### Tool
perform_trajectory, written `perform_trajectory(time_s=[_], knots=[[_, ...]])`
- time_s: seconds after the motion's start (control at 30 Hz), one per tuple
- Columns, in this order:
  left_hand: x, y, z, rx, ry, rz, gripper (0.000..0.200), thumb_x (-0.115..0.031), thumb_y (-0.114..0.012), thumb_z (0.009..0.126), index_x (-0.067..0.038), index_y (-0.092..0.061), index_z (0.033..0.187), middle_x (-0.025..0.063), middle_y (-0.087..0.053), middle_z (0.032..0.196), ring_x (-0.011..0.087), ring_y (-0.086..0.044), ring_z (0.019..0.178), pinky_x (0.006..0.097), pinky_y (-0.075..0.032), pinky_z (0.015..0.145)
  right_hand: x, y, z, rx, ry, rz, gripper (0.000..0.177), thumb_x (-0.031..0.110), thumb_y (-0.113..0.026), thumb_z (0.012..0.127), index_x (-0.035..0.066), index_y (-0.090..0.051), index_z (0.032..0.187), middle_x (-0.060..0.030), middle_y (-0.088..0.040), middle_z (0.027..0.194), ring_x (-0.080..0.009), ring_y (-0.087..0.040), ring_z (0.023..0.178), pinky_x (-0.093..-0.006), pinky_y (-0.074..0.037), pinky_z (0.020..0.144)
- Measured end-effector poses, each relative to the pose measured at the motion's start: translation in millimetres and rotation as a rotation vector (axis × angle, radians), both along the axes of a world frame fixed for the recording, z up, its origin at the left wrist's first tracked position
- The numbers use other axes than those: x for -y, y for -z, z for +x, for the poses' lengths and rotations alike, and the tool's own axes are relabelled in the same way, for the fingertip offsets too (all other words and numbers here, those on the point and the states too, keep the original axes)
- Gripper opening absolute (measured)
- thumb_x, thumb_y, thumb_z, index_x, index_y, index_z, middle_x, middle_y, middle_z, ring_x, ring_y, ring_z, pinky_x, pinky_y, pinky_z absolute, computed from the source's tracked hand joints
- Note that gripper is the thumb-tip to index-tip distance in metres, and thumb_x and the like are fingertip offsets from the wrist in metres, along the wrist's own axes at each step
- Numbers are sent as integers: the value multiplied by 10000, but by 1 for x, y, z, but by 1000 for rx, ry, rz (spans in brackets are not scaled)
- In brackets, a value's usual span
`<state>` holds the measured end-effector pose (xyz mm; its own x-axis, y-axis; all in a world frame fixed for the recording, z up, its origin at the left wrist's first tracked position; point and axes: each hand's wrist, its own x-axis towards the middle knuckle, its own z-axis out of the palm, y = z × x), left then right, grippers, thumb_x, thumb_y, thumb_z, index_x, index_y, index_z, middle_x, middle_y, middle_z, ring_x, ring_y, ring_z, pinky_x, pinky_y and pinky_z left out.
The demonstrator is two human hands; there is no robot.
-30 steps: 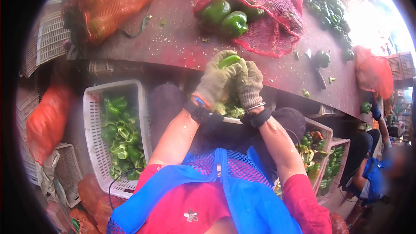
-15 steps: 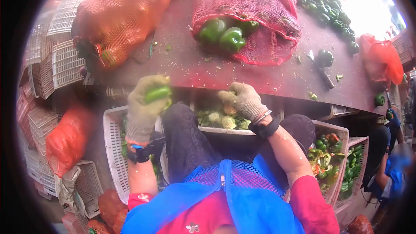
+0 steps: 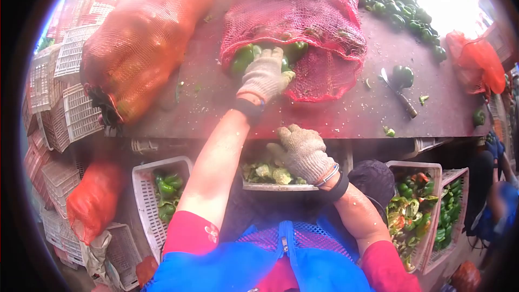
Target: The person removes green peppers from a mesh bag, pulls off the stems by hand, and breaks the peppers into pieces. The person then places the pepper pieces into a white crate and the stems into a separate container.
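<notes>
My left hand (image 3: 265,75), in a knitted work glove, reaches to the mouth of a red mesh sack (image 3: 330,73). Its fingers are stretched over the green bell peppers (image 3: 246,59) there, thumb apart, touching them. My right hand (image 3: 305,154), gloved too, is held just below the table edge with its fingers curled; whatever may be inside is hidden. Beneath it sits a container of pepper cores and scraps (image 3: 265,173). At my left stands a white crate (image 3: 146,192) with whole green peppers (image 3: 167,189) in it.
A full orange mesh sack (image 3: 146,48) lies on the table (image 3: 211,97) at left. A knife (image 3: 400,94) rests beside a single pepper (image 3: 403,77). Peppers are heaped (image 3: 397,2) far right. Crates of cut pieces (image 3: 413,205) and peppers stand at right; a co-worker (image 3: 500,200) is beyond.
My left hand, which held a green pepper above the left crate, has moved up and forward to the sack without it. My right hand has shifted slightly down, still curled.
</notes>
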<state>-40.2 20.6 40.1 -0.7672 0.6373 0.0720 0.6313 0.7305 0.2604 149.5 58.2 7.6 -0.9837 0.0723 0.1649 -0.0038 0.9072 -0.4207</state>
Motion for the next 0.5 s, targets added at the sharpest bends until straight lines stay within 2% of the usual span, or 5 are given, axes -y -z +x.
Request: perform_trajectory(time_s=[0.23,0.27,0.33,0.43,0.5], knots=[[4,2,16,428,-160,197,595,-287,-719,693,-42,-514,1196,217,-565,1186,351,-563,1129,394,-452,969,-15,-11,2,82,99,-67,313,364,-644,846,81,-634,979,-141,-629,879,-354,-648,760,-466,-519,699],[10,25,15,358,-176,203,607,-323,-797,603,-81,-516,1083,173,-613,1063,295,-624,986,372,-507,853,-17,-9,1,87,135,-54,313,363,-642,849,82,-636,986,-141,-632,882,-355,-649,765,-465,-520,699],[32,21,42,454,-168,494,611,-253,-823,607,-80,-505,1098,117,-602,1047,230,-607,967,341,-498,869,-18,0,-1,-15,209,-45,299,379,-622,873,80,-599,882,-133,-625,843,-319,-658,736,-455,-527,667],[64,53,63,475,-100,921,614,-148,-839,614,-74,-478,1105,74,-564,1094,170,-554,1005,326,-472,921,-22,30,-13,-291,333,-452,390,403,-602,898,51,-626,1065,-192,-645,981,-391,-633,892,-463,-504,777],[67,55,82,488,-132,1051,578,-99,-828,657,-74,-467,1108,84,-552,1129,178,-542,1041,327,-460,945,-22,31,-20,-232,319,-705,466,403,-582,926,10,-589,1177,-224,-630,1116,-407,-603,1033,-459,-476,887]])
